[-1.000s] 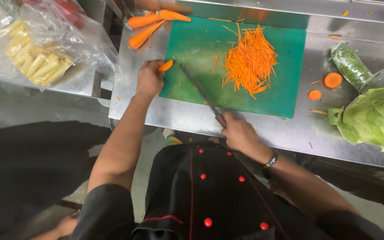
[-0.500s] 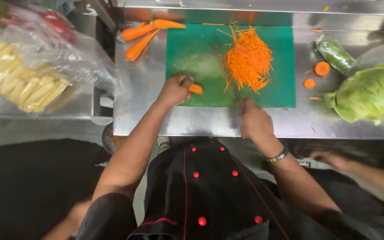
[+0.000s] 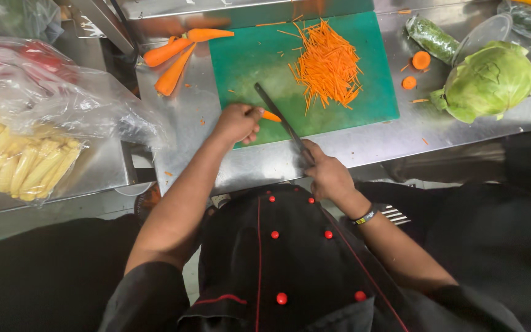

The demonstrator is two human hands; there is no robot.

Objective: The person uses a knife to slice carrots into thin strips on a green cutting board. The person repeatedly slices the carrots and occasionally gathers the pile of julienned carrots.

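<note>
A green cutting board (image 3: 247, 58) lies on a steel counter (image 3: 376, 141). My left hand (image 3: 236, 123) pins a small piece of carrot (image 3: 271, 115) at the board's near edge. My right hand (image 3: 327, 175) grips the handle of a long dark knife (image 3: 276, 115), whose blade slants across the board beside the carrot piece. A heap of fine carrot strips (image 3: 327, 64) sits on the right half of the board. Three peeled whole carrots (image 3: 176, 58) lie on the counter just left of the board.
A green cabbage (image 3: 490, 80) rests at the right, with two carrot rounds (image 3: 418, 66) and a wrapped green vegetable (image 3: 431, 37) near it. A clear bag of baby corn (image 3: 23, 163) sits on a lower steel surface at the left.
My left hand has drawn the carrot piece to the board's near edge. The knife, lowered half a second ago, is back over the board with its blade beside the piece.
</note>
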